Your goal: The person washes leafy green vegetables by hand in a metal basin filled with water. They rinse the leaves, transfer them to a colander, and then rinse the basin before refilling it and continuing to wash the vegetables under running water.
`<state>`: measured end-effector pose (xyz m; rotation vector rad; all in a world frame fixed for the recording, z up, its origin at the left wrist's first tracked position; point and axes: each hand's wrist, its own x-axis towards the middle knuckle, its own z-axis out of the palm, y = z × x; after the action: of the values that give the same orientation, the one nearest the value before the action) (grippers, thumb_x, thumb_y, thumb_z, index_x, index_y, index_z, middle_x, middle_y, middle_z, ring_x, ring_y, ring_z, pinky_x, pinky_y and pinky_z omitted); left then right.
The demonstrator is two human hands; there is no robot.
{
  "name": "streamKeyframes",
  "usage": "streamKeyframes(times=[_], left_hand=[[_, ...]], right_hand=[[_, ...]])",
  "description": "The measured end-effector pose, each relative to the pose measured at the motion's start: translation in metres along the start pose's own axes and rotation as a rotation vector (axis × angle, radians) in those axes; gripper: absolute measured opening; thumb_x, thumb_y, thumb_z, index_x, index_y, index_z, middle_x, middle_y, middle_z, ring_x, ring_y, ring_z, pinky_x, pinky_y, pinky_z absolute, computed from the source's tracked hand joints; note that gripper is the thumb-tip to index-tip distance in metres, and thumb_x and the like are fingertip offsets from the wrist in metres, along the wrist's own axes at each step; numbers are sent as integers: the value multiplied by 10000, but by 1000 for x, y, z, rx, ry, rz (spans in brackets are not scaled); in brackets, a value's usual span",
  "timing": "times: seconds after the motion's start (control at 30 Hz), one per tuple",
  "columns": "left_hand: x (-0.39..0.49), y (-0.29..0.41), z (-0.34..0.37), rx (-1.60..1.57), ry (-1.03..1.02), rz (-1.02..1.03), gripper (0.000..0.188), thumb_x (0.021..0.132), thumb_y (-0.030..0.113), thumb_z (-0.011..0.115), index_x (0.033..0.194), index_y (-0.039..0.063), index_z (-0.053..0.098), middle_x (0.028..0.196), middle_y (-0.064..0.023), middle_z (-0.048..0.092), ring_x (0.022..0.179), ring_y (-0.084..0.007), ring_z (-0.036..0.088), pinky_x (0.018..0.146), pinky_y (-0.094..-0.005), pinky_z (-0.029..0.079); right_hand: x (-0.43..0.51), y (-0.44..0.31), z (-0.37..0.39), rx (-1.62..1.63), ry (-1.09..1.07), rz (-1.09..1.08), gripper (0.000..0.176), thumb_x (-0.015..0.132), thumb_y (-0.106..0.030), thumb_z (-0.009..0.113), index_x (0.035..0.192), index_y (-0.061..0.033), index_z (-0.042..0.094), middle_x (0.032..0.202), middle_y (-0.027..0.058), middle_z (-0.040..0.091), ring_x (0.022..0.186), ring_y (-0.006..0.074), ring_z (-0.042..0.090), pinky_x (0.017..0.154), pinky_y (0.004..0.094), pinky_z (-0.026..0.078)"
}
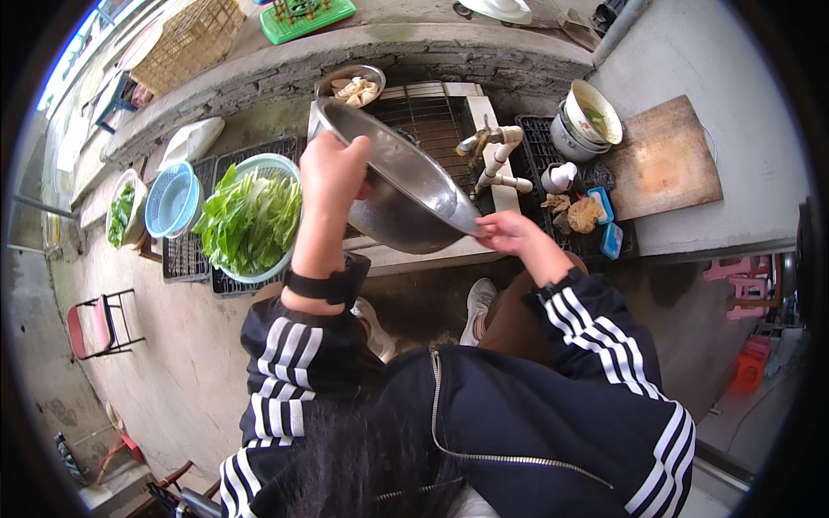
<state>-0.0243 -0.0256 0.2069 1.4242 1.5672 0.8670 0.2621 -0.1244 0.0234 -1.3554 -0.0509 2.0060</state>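
Observation:
A large stainless steel basin (pixel 408 217) is tilted steeply over a low sink, its mouth facing away from me. My left hand (pixel 337 165) grips the rim at the upper left, thumb on top. At the lower right of the same rim, my right hand (pixel 508 232) pinches the edge. Inside the basin only a strip of shiny wall shows; its bottom is hidden. Beyond it, a metal rack (pixel 427 120) spans the sink, and a tap on white pipes (pixel 499 158) stands to the right. Leafy greens (pixel 249 220) heap in a light blue colander left of my left hand.
A steel bowl of pale cut pieces (pixel 356 90) sits at the sink's far left corner. Blue baskets (pixel 171 201) stand further left. Stacked pots (pixel 583 123), a wooden cutting board (pixel 667 155) and scrubbers (pixel 583 213) are on the right. A brick ledge (pixel 453 52) runs behind.

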Motion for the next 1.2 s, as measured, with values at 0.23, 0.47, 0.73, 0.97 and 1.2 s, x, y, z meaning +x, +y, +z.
streamKeyframes(times=[0.23,0.47,0.73,0.97,1.2], left_hand=[[-11,18,51,622,169,607,151,825,152,563,797,6,540,639,-226,611,596,-413,627,567,-482,507],[-23,-10,41,705,104,832,111,821,94,568,757,60,484,574,-168,580,526,-368,607,493,-447,492],[-29,-49,28,658,236,904,132,803,59,593,715,58,495,554,-110,547,490,-312,574,457,-389,444],[-39,-124,25,-509,313,305,37,796,-16,560,817,-4,588,714,-8,590,644,-79,525,613,-236,433],[-41,-209,20,-961,341,-268,173,717,-58,575,858,41,555,822,-7,562,736,-127,523,712,-268,437]], right_hand=[[7,-4,48,-265,290,-563,159,910,-180,606,996,-46,607,876,67,616,842,229,623,756,340,514],[-46,-70,72,-717,662,-1689,300,961,-157,573,1211,8,582,1129,126,630,936,201,644,848,300,507],[-52,-94,86,-1142,590,-1576,192,855,-97,668,1032,-28,697,962,162,671,865,315,661,771,366,529],[-54,-118,67,-1181,230,-1442,159,879,-81,635,1020,-50,701,935,118,670,855,276,650,793,325,515],[-52,-124,63,-1222,158,-1339,194,927,-72,600,1094,-62,698,1018,61,660,930,151,632,826,260,499]])
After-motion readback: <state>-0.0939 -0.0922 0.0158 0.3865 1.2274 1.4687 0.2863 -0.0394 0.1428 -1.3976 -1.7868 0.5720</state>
